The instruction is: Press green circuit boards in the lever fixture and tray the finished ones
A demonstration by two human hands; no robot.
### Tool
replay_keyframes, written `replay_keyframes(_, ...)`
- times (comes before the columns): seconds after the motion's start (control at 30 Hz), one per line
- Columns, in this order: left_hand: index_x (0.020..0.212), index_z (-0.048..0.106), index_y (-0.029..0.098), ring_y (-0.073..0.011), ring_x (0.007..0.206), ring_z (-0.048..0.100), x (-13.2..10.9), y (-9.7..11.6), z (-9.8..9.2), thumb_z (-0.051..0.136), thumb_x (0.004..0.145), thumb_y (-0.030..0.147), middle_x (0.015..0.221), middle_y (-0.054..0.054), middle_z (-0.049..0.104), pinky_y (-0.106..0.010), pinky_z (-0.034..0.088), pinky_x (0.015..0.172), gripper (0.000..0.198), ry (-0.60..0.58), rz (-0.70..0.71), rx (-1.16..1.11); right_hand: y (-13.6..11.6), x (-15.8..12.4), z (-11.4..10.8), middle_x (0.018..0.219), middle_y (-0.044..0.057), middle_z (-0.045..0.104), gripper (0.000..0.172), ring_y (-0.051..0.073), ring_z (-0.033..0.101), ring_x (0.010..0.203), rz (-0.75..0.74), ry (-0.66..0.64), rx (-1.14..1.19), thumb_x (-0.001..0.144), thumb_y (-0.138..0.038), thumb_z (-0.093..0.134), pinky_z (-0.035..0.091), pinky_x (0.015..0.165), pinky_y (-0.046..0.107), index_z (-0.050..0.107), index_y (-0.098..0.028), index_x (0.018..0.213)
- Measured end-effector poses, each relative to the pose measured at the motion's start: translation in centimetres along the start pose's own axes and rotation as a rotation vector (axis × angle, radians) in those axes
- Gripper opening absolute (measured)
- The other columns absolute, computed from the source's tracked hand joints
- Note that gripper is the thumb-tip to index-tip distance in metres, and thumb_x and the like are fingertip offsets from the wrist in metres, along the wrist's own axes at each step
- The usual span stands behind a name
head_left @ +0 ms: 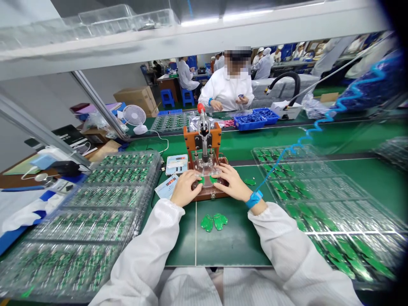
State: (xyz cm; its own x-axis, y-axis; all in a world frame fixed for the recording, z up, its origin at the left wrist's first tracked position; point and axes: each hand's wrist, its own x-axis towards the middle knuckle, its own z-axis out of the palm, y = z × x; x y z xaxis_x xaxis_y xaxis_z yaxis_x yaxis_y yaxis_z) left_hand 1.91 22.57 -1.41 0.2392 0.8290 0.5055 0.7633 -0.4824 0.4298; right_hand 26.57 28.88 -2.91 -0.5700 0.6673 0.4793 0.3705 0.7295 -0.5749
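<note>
On the press (205, 155), two green boards (213, 179)

Left hand (186, 188) has fingers at the left board, right hand (234, 182) at the right one. Both are loosely spread; whether either pinches its board, I cannot tell. Nearer the person, two loose boards (219, 221) lie side by side on the table (229, 250), between two trays (347, 187).

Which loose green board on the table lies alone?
The single board right of the press, near the right hand; the other two lie side by side in front.
</note>
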Motion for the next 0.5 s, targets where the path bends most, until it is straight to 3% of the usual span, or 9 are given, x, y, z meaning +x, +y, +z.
replay_keyframes(0.13, 0.116, 0.064, 0.02, -0.0308, 0.136, 0.048, -1.7, 1.1, 0.3, 0.058, 0.097, 0.027, 0.138, -0.011, 0.06, -0.055, 0.043, 0.113, 0.02, 0.065, -0.007, 0.047, -0.5, 1.1, -1.6, 0.135, 0.011, 0.063, 0.024, 0.029, 0.053, 0.133, 0.045, 0.176, 0.052, 0.098, -0.037, 0.054, 0.04, 0.115, 0.053, 0.07, -0.023, 0.109)
replay_keyframes(0.23, 0.129, 0.057, 0.021, -0.0303, 0.139, 0.047, -3.9, 3.2, 1.3, 0.056, 0.1, 0.026, 0.142, -0.014, 0.056, -0.055, 0.043, 0.114, 0.029, 0.138, 0.058, 0.092, -1.2, 3.8, -4.1, 0.131, 0.013, 0.064, 0.026, 0.026, 0.058, 0.126, 0.1, 0.366, 0.093, 0.1, -0.033, 0.047, 0.047, 0.109, 0.049, 0.063, -0.022, 0.117)
replay_keyframes(0.37, 0.139, 0.052, 0.018, -0.0308, 0.143, 0.045, -6.2, 5.6, 3.1, 0.054, 0.098, 0.021, 0.146, -0.016, 0.055, -0.055, 0.043, 0.116, 0.041, 0.002, 0.282, 0.118, -3.0, 9.6, -7.3, 0.136, 0.011, 0.061, 0.035, 0.023, 0.057, 0.128, 0.039, 0.445, 0.146, 0.097, -0.036, 0.052, 0.049, 0.107, 0.04, 0.055, -0.022, 0.129)
replay_keyframes(0.43, 0.143, 0.049, 0.016, -0.0315, 0.146, 0.042, -6.6, 5.9, 3.7, 0.053, 0.099, 0.022, 0.151, -0.018, 0.051, -0.056, 0.042, 0.117, 0.044, -0.079, 0.292, 0.132, -3.8, 12.9, -8.1, 0.137, 0.01, 0.062, 0.04, 0.024, 0.056, 0.131, 0.006, 0.424, 0.2, 0.096, -0.038, 0.056, 0.044, 0.113, 0.041, 0.054, -0.021, 0.132)
replay_keyframes(0.5, 0.145, 0.048, 0.016, -0.0311, 0.147, 0.04, -6.7, 5.8, 4.0, 0.052, 0.1, 0.024, 0.154, -0.018, 0.048, -0.056, 0.042, 0.118, 0.046, -0.125, 0.267, 0.138, -4.4, 16.1, -8.4, 0.126, 0.01, 0.068, 0.043, 0.026, 0.059, 0.126, 0.064, 0.365, 0.317, 0.096, -0.046, 0.06, 0.039, 0.116, 0.046, 0.057, -0.019, 0.129)
